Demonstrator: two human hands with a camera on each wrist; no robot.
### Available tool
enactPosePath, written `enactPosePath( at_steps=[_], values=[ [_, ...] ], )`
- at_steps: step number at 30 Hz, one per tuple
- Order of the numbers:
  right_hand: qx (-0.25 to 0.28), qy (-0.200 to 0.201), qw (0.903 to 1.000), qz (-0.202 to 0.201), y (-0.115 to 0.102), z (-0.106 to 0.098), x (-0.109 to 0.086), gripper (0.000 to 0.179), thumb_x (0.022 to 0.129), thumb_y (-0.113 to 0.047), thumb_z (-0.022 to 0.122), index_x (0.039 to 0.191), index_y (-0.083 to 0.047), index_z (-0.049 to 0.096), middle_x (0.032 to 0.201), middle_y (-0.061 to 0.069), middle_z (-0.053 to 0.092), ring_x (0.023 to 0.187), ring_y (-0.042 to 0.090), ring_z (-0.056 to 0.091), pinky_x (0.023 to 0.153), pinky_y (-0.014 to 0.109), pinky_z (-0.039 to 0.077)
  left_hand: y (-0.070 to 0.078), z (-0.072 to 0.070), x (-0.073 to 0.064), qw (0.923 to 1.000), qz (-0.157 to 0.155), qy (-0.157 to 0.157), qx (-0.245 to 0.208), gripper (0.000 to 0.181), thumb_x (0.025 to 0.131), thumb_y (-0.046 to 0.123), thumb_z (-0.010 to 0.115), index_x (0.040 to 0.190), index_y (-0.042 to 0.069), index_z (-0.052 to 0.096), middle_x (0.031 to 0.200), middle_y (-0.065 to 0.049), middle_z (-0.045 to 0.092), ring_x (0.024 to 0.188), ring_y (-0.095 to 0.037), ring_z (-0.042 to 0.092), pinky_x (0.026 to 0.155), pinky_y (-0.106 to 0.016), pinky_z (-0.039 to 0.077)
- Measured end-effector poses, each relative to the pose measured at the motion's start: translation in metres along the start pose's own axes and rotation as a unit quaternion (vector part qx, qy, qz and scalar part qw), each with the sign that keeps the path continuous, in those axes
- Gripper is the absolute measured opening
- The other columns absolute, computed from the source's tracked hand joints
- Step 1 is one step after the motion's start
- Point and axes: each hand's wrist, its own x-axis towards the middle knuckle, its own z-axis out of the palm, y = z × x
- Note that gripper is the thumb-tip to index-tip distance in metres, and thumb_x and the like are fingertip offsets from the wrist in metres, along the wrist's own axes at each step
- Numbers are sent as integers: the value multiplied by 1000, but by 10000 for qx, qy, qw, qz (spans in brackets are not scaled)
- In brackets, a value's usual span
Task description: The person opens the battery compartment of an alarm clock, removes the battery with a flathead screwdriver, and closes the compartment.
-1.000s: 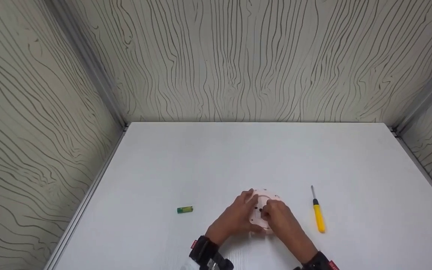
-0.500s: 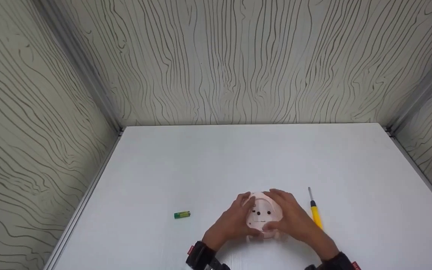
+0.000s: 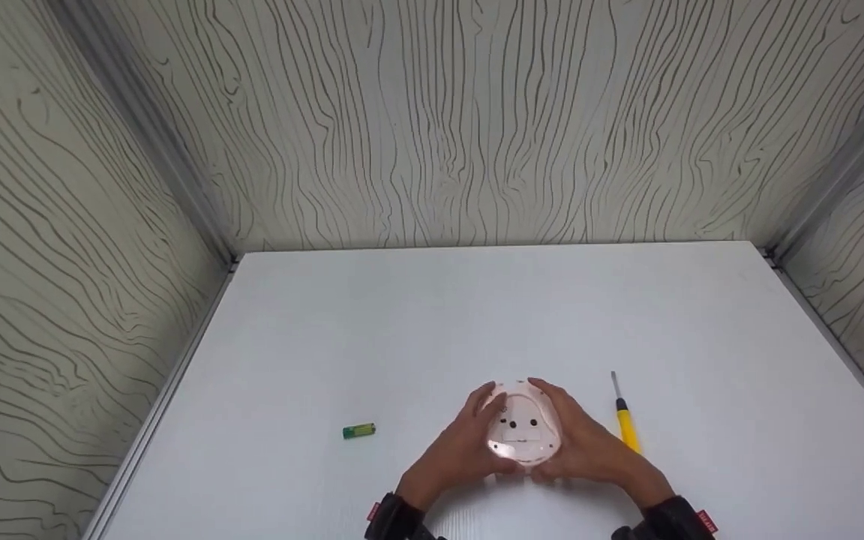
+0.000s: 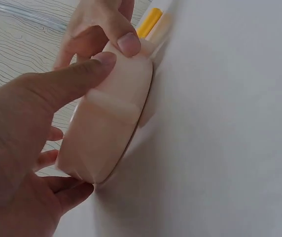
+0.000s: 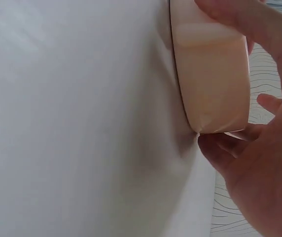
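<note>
A pale pink, rounded plastic device [image 3: 523, 437] is held between both hands near the front of the table, its back facing up. Small dark round holes and a panel seam show on that back. My left hand [image 3: 463, 446] grips its left side, thumb at the near edge and fingers at the far one. On the right side my right hand [image 3: 588, 448] grips it the same way. Seen from the left wrist, the device's curved side wall [image 4: 109, 113] stands close over the table, both thumbs on it. The device's underside is hidden.
A green battery [image 3: 359, 430] lies on the white table [image 3: 432, 322] to the left of the hands. A screwdriver [image 3: 627, 429] with a yellow handle lies just right of my right hand. Wood-patterned walls [image 3: 432, 127] enclose the table's back and sides.
My right hand has left the middle of the device's back, where its fingers were bunched, and now grips the right side. The left hand keeps its hold. The device's back is more exposed.
</note>
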Motion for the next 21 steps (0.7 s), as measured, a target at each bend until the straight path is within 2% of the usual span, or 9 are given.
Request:
enactPosePath(
  at_steps=[5,7,10,14,17,21],
  values=[
    [-75,328,9994,-107,-10,-8,-2,110,60,-40,89,149,-25,27,149,-6,39,129,15,45,105,50,44,5,-4,-1,9990,166,95,-408,105,70,40,85,155,27,24,161,-6,22,141,-24,41,110,-39,43],
    [48,462,9987,-203,-15,-12,-2,108,62,-36,89,149,-26,26,149,-9,40,130,14,46,105,48,45,7,-8,-1,9977,256,125,-617,107,71,40,85,156,29,20,161,-7,21,142,-25,39,111,-42,41],
    [311,692,9956,-542,-22,-16,-3,109,63,-31,90,150,-25,25,149,-8,43,130,12,47,101,42,47,11,-13,-1,9956,339,153,-860,109,72,43,83,156,35,14,161,-6,20,144,-26,34,112,-46,40],
    [489,910,9889,-1064,-30,-21,-4,108,65,-25,90,151,-20,25,151,1,40,128,14,48,90,33,54,17,-20,-1,9936,513,257,-968,113,70,48,84,156,38,11,162,-3,17,145,-27,33,111,-49,40],
    [454,939,9858,-1313,-38,-26,-4,107,65,-20,89,152,-17,26,154,8,36,128,18,48,85,30,56,24,-25,0,9939,663,386,-790,119,66,51,85,156,38,8,163,-1,14,143,-26,37,108,-46,44],
    [276,912,9851,-1434,-49,-33,-5,107,64,-19,89,151,-11,27,154,11,36,127,22,50,87,28,55,33,-30,3,9940,915,578,-178,125,62,56,85,156,37,5,164,-3,12,141,-25,40,105,-43,47]
  ],
)
